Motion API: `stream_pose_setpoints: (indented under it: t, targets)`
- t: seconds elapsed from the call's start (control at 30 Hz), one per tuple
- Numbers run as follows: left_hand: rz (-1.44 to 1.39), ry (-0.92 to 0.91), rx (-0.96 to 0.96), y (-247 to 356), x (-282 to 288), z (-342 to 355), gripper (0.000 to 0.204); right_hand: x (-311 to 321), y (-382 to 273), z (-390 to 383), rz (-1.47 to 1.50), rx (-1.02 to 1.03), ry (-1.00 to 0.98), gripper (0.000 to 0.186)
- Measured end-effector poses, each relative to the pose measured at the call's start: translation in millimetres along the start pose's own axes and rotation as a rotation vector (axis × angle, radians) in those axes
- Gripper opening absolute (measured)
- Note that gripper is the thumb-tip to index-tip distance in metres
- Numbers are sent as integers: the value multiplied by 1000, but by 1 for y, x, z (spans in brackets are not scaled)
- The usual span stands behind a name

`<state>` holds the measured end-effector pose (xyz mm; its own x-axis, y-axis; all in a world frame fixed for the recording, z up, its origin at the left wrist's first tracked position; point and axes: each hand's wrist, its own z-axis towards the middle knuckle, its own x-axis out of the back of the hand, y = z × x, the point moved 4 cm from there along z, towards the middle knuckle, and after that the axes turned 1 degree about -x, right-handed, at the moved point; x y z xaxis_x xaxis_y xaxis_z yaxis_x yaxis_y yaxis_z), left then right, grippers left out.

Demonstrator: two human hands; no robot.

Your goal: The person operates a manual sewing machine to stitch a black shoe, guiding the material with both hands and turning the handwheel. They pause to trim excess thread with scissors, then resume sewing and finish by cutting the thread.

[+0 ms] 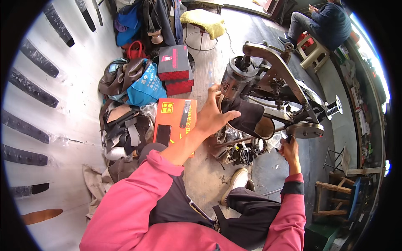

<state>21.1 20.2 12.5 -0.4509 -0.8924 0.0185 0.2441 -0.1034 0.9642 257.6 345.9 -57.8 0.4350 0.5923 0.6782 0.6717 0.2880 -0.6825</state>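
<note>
My left hand grips the upper of a black shoe that sits on the arm of a grey metal shoe-stitching machine. Its tan lining shows at the opening toward the right. My right hand is closed on the handle under the machine's round handwheel. Both sleeves are pink. My dark trouser leg and a white shoe show below the machine.
An orange box lies left of my left forearm, with red-and-black boxes and a blue bag beyond. Leather scraps and shoes pile along the wall. Another person sits on a stool at top right. Wooden stools stand at right.
</note>
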Motion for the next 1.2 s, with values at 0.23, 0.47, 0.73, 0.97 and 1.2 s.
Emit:
stream_pose_setpoints:
  t: [0.23, 0.47, 0.73, 0.97, 1.2]
  targets:
    - [-312, -228, 143, -33, -13, 29, 76, 10, -45, -27, 134, 112, -22, 17]
    - [-424, -249, 200, -35, -14, 32, 86, 121, -32, -12, 159, 235, 399, 14]
    - [-428, -360, 430, -53, -7, 25, 85, 84, 62, 34, 28, 31, 318, 6]
    - [-557, -419, 343, -50, -5, 26, 66, 15, -23, -14, 125, 75, -41, 17]
    - [-572, -407, 416, -55, -3, 24, 75, 123, -24, -7, 169, 260, 419, 7]
